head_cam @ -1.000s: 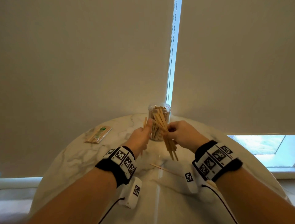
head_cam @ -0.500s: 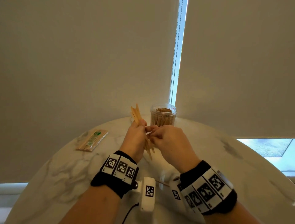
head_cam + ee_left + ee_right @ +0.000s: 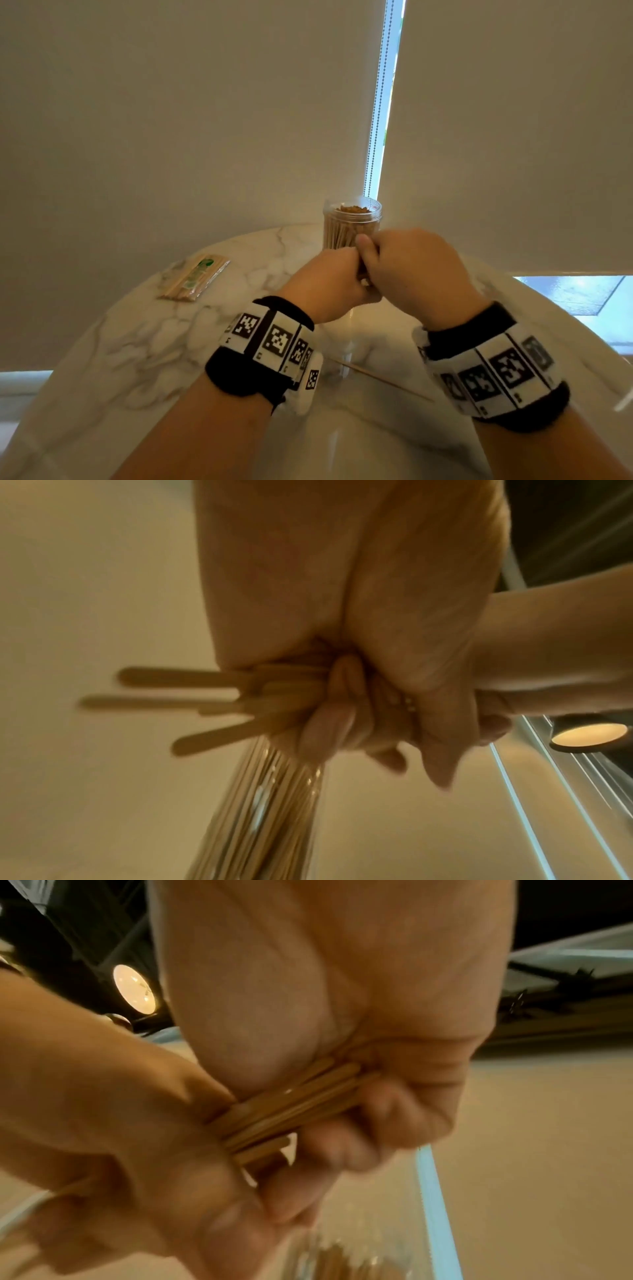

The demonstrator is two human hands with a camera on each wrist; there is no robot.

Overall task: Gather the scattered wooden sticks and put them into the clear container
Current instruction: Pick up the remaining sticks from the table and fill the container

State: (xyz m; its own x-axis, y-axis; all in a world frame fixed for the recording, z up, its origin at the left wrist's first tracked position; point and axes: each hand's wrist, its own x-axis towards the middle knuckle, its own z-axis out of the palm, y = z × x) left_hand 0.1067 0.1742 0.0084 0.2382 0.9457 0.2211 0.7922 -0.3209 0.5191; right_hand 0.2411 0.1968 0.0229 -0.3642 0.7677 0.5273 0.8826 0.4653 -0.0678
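Observation:
A clear container point(image 3: 352, 219) packed with thin wooden sticks stands at the table's far edge. Just in front of it my left hand point(image 3: 325, 284) and right hand point(image 3: 407, 270) are pressed together, both curled round one bundle of flat wooden sticks point(image 3: 291, 1107). In the left wrist view the stick ends point(image 3: 192, 696) fan out past my curled fingers, above the container point(image 3: 267, 813). The bundle is hidden between the hands in the head view. One thin loose stick point(image 3: 380, 378) lies on the marble between my wrists.
A wrapped packet of sticks point(image 3: 195, 278) lies at the table's far left. The round marble table point(image 3: 144, 346) curves away close to the blinds behind. A window gap with a bead chain point(image 3: 378, 102) runs down behind the container.
The bundle went from my right hand, over to the left, and now both hands grip it together. The hands have closed up in front of the container and the sticks no longer show above them.

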